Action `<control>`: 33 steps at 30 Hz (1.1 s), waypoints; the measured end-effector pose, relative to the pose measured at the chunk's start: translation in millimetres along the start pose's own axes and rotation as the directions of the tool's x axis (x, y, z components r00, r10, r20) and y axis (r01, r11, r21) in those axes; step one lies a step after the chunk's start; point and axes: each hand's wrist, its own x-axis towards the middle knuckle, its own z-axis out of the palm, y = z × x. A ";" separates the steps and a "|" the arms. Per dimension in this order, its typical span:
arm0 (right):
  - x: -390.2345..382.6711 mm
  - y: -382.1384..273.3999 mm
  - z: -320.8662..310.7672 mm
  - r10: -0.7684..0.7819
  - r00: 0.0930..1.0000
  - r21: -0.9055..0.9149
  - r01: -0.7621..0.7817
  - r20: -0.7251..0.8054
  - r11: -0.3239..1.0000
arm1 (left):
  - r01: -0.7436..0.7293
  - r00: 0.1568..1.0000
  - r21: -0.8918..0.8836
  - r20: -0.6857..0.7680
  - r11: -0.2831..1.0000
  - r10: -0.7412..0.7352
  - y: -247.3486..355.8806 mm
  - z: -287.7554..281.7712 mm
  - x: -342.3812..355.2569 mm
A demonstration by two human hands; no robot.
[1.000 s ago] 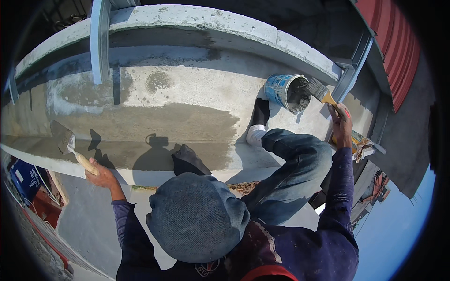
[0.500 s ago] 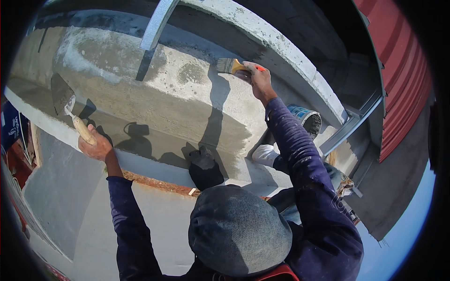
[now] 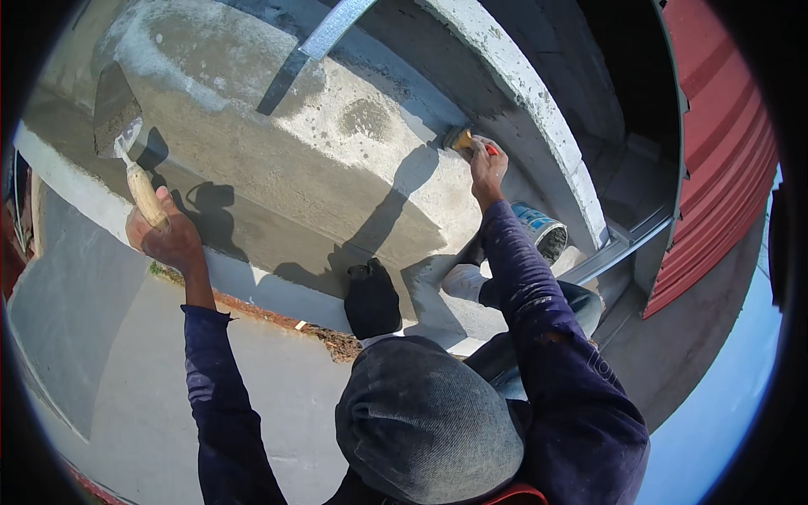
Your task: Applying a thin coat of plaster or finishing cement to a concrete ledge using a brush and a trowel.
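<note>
My left hand (image 3: 168,234) is closed round the wooden handle of a pointed trowel (image 3: 118,109). Its metal blade lies over the damp grey mortar along the lower part of the concrete ledge (image 3: 252,160). My right hand (image 3: 487,172) grips a paintbrush (image 3: 460,140) with a yellow and red handle. The brush end is in shadow at the foot of the curved concrete wall (image 3: 539,101), at the far side of the ledge; its bristles are mostly hidden. Pale dry patches and darker wet ones show on the ledge top.
A bucket (image 3: 543,231) with grey contents stands right of my right forearm. A metal bar (image 3: 337,25) juts over the ledge at the top. One dark-covered foot (image 3: 372,299) and a pale one (image 3: 463,282) rest on the ledge. Red corrugated sheeting (image 3: 715,126) rises at the right.
My right hand has taken the brush from the ledge's sunlit top toward the curved wall's shaded foot. The trowel now shows more of its blade. The whole view has shifted and turned slightly.
</note>
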 end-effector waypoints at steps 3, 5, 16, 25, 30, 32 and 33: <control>-14.7 -30.4 99.5 -0.008 0.992 0.178 -0.015 0.126 0.984 | -0.240 0.953 0.042 -0.182 0.970 0.243 -25.9 2.9 3.2; -13.1 -42.9 149.3 -0.105 0.976 0.254 0.054 0.190 0.966 | -0.218 0.960 0.011 -0.176 0.976 0.217 -20.4 5.5 0.7; -12.4 -82.5 231.8 -0.121 0.959 0.357 0.022 0.258 0.934 | -0.116 0.986 -0.017 -0.123 0.993 0.113 -17.7 0.6 0.5; -21.4 2.8 -7.8 0.135 0.990 0.074 -0.137 0.040 0.988 | -0.152 0.983 -0.017 -0.111 0.988 0.150 -18.3 1.2 -1.3; -23.3 7.6 -38.7 0.121 0.988 -0.063 -0.127 -0.091 0.990 | -0.123 0.985 -0.032 -0.125 0.992 0.118 -17.5 0.7 0.6; -21.3 0.7 -6.8 0.083 0.996 -0.014 -0.084 -0.017 0.996 | -0.120 0.984 -0.049 -0.135 0.992 0.112 -17.7 1.1 -0.4; -21.4 -4.5 21.0 0.025 0.999 -0.005 -0.025 0.029 1.000 | -0.122 0.983 -0.072 -0.149 0.990 0.110 -15.9 3.1 0.8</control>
